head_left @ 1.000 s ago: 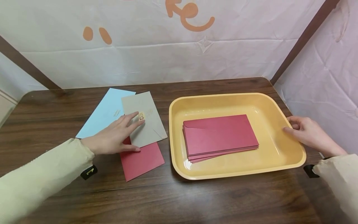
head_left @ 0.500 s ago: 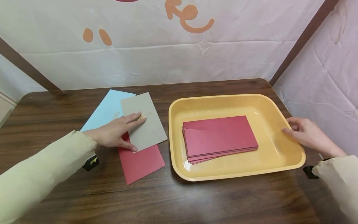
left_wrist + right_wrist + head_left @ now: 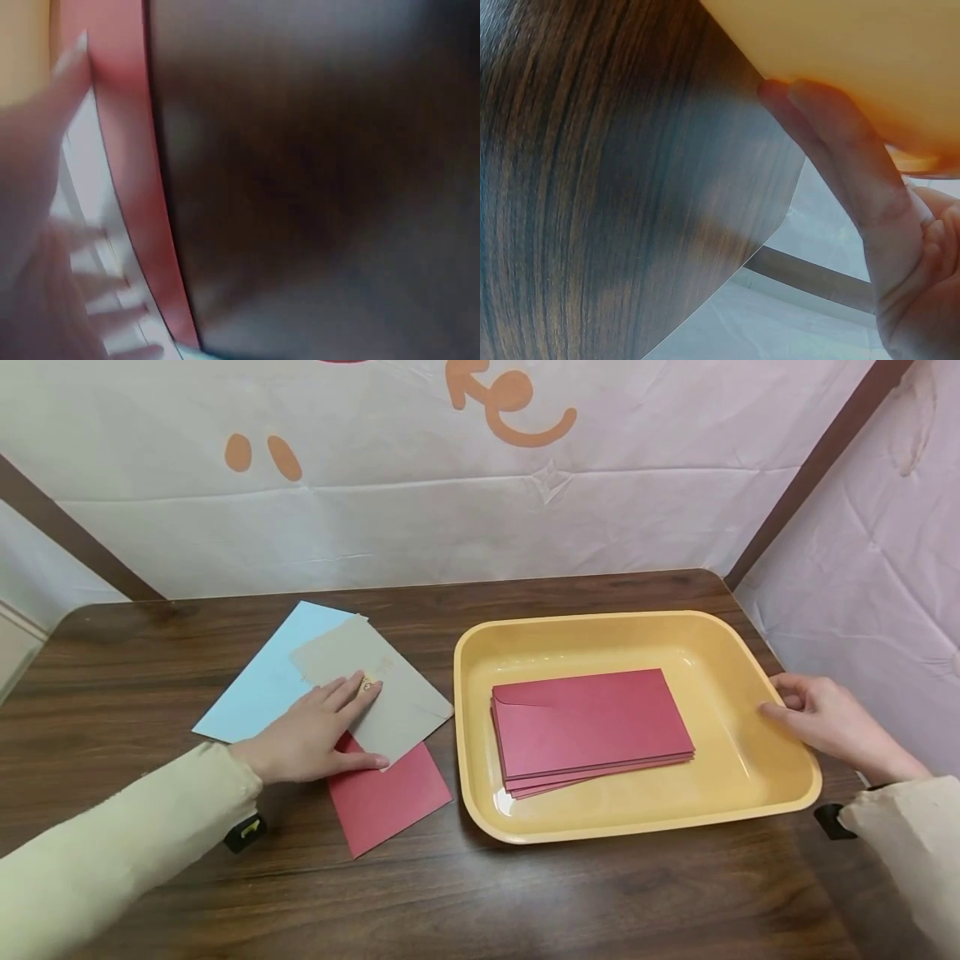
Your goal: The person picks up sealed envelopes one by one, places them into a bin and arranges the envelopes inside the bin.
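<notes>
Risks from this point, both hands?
1. Left hand lies on the gray envelope, which overlaps the blue envelope and the loose red envelope; sliding it might drag those along.
2. The gray envelope's right corner sits right by the yellow tray; pushed that way, it could catch or bend.
3. Right hand grips the tray's right rim; a tug might shift the red stack, whose lower envelopes already sit askew.

I note a dark wood-grain table (image 3: 600, 902) with rounded far corners. Behind it hangs a pale, creased sheet (image 3: 420, 531) bearing orange shapes (image 3: 238, 452); brown strips (image 3: 813, 468) flank it left and right.
</notes>
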